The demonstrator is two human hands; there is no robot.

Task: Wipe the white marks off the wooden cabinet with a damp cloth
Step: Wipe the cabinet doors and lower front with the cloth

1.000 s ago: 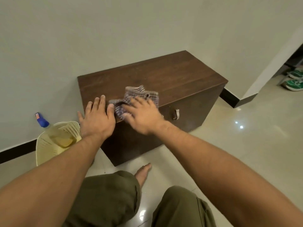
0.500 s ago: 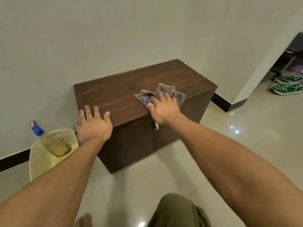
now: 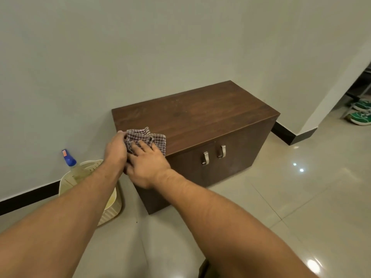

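Observation:
A low dark wooden cabinet (image 3: 210, 115) stands on the floor against the wall, with two metal door handles on its front. Faint pale smudges show on its top. A checked grey cloth (image 3: 149, 139) lies bunched at the top's front left corner. My left hand (image 3: 116, 149) grips the cloth's left edge with curled fingers. My right hand (image 3: 147, 164) rests on the cloth's near side, fingers spread and pressing down.
A cream perforated plastic basket (image 3: 109, 205) sits on the floor left of the cabinet, holding a spray bottle with a blue top (image 3: 69, 159). Green shoes (image 3: 360, 117) lie at the far right beyond a wall corner. Glossy tiled floor (image 3: 281, 197) lies in front.
The cloth has travelled from the right part of the cabinet top to its front left corner under my right hand. My left hand left the cabinet edge and took hold of the cloth.

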